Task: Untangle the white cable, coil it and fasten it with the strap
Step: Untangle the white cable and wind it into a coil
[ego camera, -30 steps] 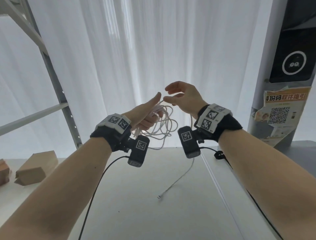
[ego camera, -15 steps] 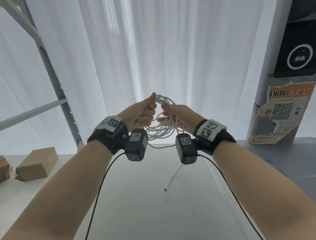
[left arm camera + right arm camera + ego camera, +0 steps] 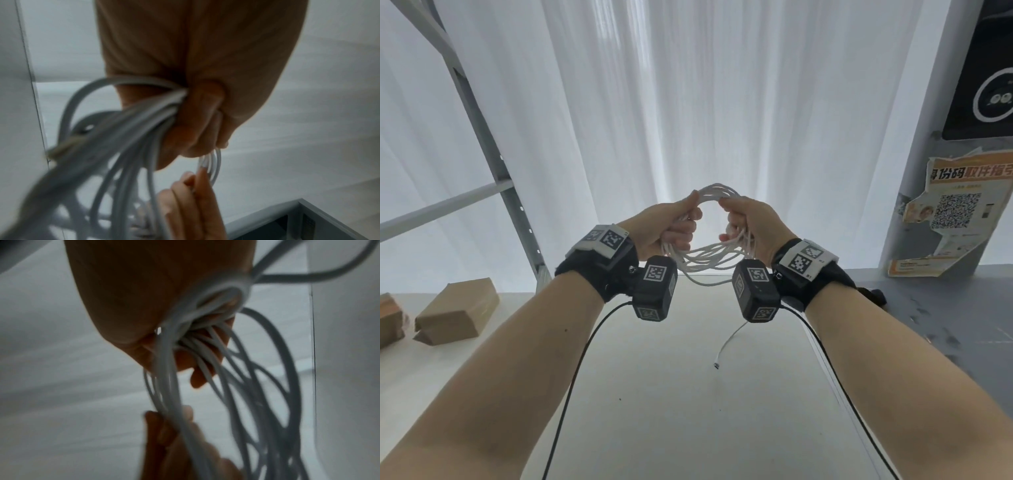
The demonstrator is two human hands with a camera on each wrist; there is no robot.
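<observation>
The white cable [image 3: 709, 255] is gathered into a loose coil of several loops, held up in the air in front of the curtain. My left hand [image 3: 674, 226] grips the left side of the coil in a fist, seen close in the left wrist view with the white cable [image 3: 144, 113] bunched in my left hand [image 3: 197, 123]. My right hand [image 3: 746, 222] grips the right side; in the right wrist view the white cable [image 3: 205, 340] fans out of my right hand [image 3: 180, 331]. One loose end [image 3: 717, 366] hangs down toward the table. No strap is visible.
A pale table [image 3: 671, 411] lies below the hands. Brown cardboard boxes [image 3: 457, 310] sit at its far left, beside a grey metal rack [image 3: 493, 144]. A grey ledge [image 3: 945, 308] and a pillar with a QR poster [image 3: 959, 212] stand at the right.
My right hand, open a second ago, has closed around the coil's right side. Both hands now hold the loops apart, and the hanging end has risen off the table.
</observation>
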